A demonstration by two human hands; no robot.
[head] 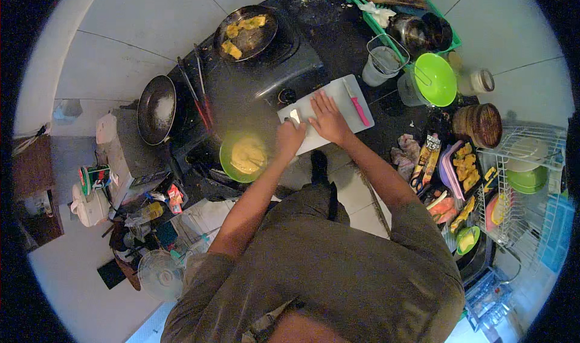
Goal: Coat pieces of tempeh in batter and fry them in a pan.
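My left hand is curled at the left end of a white cutting board. A small pale object sticks out from its fingers; exactly what it is cannot be told. Palm down on the board, my right hand has its fingers spread and holds nothing visible. To the right of it a knife with a pink handle lies on the board. A green bowl of yellow batter stands just left of my left hand.
Behind the bowl are a gas stove, a frying pan with golden pieces and red-handled tongs. A wok stands at left. Plastic tubs, a lime green bowl, a tray of yellow pieces and a dish rack are at right.
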